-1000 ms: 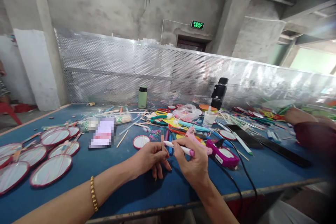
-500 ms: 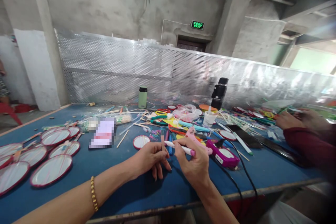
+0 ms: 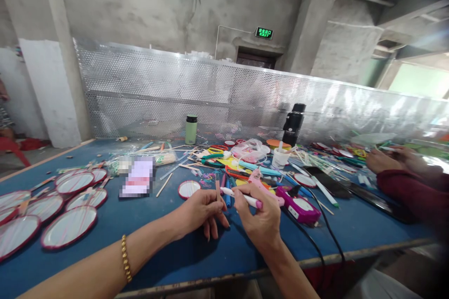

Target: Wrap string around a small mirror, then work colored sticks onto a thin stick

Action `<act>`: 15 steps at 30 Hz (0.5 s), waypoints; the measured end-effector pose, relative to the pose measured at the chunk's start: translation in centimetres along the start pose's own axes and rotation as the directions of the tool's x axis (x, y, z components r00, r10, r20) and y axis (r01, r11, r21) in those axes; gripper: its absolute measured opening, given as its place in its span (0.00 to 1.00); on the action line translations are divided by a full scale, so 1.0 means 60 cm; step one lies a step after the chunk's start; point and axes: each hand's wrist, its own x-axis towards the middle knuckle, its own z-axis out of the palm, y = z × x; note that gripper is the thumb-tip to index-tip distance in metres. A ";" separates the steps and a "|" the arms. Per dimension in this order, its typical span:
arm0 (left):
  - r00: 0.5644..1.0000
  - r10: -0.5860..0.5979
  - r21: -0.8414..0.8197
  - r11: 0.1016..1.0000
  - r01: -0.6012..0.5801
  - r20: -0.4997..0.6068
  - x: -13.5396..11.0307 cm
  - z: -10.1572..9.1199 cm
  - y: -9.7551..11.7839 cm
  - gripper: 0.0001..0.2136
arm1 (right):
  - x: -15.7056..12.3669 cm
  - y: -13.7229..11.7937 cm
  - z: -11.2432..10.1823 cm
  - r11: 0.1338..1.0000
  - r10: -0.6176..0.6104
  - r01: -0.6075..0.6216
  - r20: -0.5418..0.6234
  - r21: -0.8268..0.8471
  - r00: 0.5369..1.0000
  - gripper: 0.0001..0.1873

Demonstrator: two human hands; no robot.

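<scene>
Between the thumb and fingers of my left hand (image 3: 202, 212) a thin, flat wooden stick (image 3: 218, 187) stands upright. My right hand (image 3: 260, 215) grips a white marker pen (image 3: 249, 197) with a pink end, its tip pointing left at the stick. Whether the tip touches the wood I cannot tell. Just behind my left hand lies a small round disc (image 3: 189, 189) with a red rim. A pink glue gun (image 3: 261, 180) rests behind my right hand, and a purple box (image 3: 298, 205) sits to its right.
Several red-rimmed discs (image 3: 70, 228) overlap at the left, near a phone (image 3: 137, 177). A green bottle (image 3: 191, 130), a black flask (image 3: 293, 124) and a white cup (image 3: 279, 158) stand behind the clutter. Black cables (image 3: 328, 229) cross the front edge. A co-worker's sleeve (image 3: 403, 196) reaches in at right.
My hands, the stick and the marker pen stay almost in place. At the right, the co-worker's hands and sleeve have shifted slightly.
</scene>
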 end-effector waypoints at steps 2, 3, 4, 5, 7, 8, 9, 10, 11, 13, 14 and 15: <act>1.000 0.007 0.000 1.000 -0.007 0.001 0.000 0.000 0.000 0.15 | 0.000 0.000 0.000 1.000 -0.017 0.017 0.008 0.006 1.000 0.07; 1.000 0.008 0.002 1.000 -0.008 0.000 0.000 0.000 0.000 0.16 | 0.000 -0.001 0.000 1.000 -0.027 0.027 0.012 0.010 1.000 0.07; 1.000 0.008 0.003 1.000 -0.008 -0.001 0.000 0.000 0.001 0.16 | 0.000 -0.001 0.000 0.999 -0.033 0.033 0.015 0.011 0.999 0.07; 1.000 0.005 0.003 1.000 -0.005 -0.003 0.000 0.001 0.002 0.16 | 0.001 -0.001 0.000 0.999 -0.034 0.034 0.020 0.011 0.999 0.07; 1.000 0.002 -0.001 1.000 -0.002 -0.004 0.000 0.001 0.004 0.16 | 0.001 -0.001 0.000 1.000 -0.028 0.027 0.019 0.005 0.999 0.08; 1.000 0.001 -0.002 1.000 -0.001 -0.003 0.000 0.001 0.005 0.16 | 0.001 -0.001 0.000 1.000 -0.022 0.022 0.015 0.003 1.000 0.08; 1.000 0.000 -0.004 1.000 0.000 -0.002 0.000 0.002 0.005 0.16 | 0.001 -0.001 0.000 1.000 -0.017 0.017 0.008 0.002 1.000 0.08; 1.000 -0.002 -0.004 1.000 0.002 -0.002 0.000 0.002 0.005 0.16 | 0.001 -0.001 0.000 1.000 -0.015 0.015 0.000 0.004 1.000 0.08; 1.000 -0.003 -0.003 1.000 0.003 0.000 0.000 0.002 0.005 0.15 | 0.001 -0.001 0.000 1.000 -0.016 0.016 -0.005 0.010 1.000 0.08; 1.000 -0.002 0.001 1.000 0.002 0.001 0.000 0.001 0.005 0.15 | 0.000 0.001 0.001 0.999 -0.025 0.025 -0.001 0.025 1.000 0.07; 1.000 0.001 0.002 1.000 -0.001 0.000 0.001 0.001 0.004 0.14 | 0.000 0.001 0.001 0.999 -0.029 0.029 0.010 0.031 1.000 0.07; 1.000 0.005 0.002 1.000 -0.005 0.000 0.001 0.001 0.003 0.14 | 0.000 0.002 0.002 0.999 -0.031 0.030 0.022 0.037 0.999 0.07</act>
